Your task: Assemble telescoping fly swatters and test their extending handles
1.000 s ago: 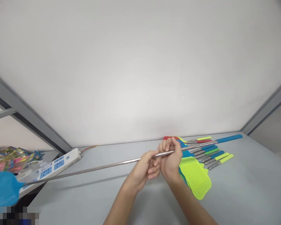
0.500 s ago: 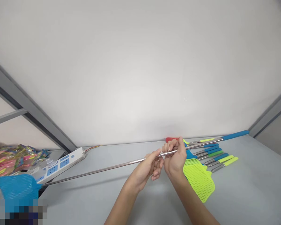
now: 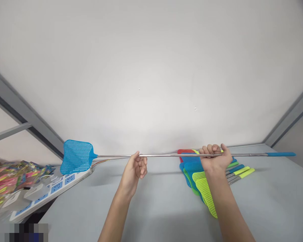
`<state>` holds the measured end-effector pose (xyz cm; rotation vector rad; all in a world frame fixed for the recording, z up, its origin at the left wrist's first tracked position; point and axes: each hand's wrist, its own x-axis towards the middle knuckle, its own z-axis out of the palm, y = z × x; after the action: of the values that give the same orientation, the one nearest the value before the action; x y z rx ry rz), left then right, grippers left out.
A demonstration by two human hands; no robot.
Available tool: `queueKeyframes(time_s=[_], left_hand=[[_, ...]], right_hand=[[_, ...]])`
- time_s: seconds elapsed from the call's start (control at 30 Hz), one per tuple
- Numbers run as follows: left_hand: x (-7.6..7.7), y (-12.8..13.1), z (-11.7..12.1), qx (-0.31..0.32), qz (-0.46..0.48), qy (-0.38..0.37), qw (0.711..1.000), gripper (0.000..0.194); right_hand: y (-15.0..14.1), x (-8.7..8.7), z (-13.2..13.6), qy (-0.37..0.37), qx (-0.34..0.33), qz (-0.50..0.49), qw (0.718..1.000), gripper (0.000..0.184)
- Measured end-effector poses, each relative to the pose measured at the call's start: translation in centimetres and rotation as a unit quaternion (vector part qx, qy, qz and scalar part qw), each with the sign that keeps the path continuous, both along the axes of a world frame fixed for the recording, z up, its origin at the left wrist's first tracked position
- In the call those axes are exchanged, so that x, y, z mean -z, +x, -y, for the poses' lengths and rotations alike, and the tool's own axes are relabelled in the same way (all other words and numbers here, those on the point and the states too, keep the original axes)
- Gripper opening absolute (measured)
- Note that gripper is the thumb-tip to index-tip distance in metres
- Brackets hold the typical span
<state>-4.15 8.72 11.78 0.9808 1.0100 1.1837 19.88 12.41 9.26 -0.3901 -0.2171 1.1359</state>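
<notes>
Basically, one long blue fly swatter (image 3: 171,155) is held level above the grey table (image 3: 161,205). Left hand (image 3: 134,170) pinches its metal rod toward the mesh head (image 3: 77,157), and the right hand (image 3: 215,162) has it across the palm, fingers loosely curled. Bunch of other swatters (image 3: 204,186) lies below the right hand, power strip (image 3: 57,187) off left.

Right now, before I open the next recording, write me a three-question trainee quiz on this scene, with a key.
1. True or false: the right hand is nearer the handle of the held swatter than the left hand is.
2. What colour is the held swatter's mesh head? A) red B) blue C) yellow
3. Fill in: in the picture, the power strip lies to the ___ of the swatter pile.
Key: 1 true; 2 B; 3 left.
</notes>
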Motion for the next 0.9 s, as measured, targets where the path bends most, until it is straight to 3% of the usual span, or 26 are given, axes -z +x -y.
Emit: queueKeyframes(time_s=[0.13, 0.2, 0.37, 0.47, 0.53, 0.6, 0.7, 0.8, 0.9], left_hand=[[0.1, -0.3, 0.1, -0.103, -0.014, 0.050, 0.993, 0.026], [0.3, -0.7, 0.3, -0.125, -0.029, 0.056, 0.990, 0.024], [1.7, -1.3, 1.5, -0.113, -0.045, 0.049, 0.991, 0.023], [3.2, -0.6, 1.9, -0.094, -0.031, 0.033, 0.994, 0.025], [4.5, 0.0, 2.0, -0.050, -0.007, 0.020, 0.999, 0.026], [5.7, 0.5, 2.0, -0.021, 0.024, 0.020, 0.999, 0.025], [7.1, 0.7, 2.1, -0.019, 0.044, 0.020, 0.999, 0.025], [7.8, 0.4, 2.3, -0.018, 0.069, 0.024, 0.997, 0.025], [8.3, 0.6, 2.7, 0.000, 0.092, 0.024, 0.995, 0.027]], right_hand=[[1.8, 0.6, -0.1, 0.003, 0.024, 0.004, 1.000, 0.029], [2.6, 0.7, 0.0, 0.003, 0.040, 0.004, 0.999, 0.028], [2.5, 0.1, 0.3, -0.018, 0.059, -0.020, 0.998, 0.025], [0.3, -0.2, 0.5, -0.029, 0.038, -0.037, 0.998, 0.024], [-1.7, -0.1, 0.7, -0.027, -0.002, -0.035, 0.999, 0.024], [-3.6, 0.4, 0.9, -0.027, -0.041, -0.022, 0.999, 0.024], [-5.3, 1.6, 1.3, -0.025, -0.025, 0.042, 0.999, 0.027], [-5.8, 2.9, 2.0, -0.022, -0.010, 0.114, 0.993, 0.031], [-6.2, 4.0, 3.0, -0.028, -0.064, 0.178, 0.982, 0.029]])
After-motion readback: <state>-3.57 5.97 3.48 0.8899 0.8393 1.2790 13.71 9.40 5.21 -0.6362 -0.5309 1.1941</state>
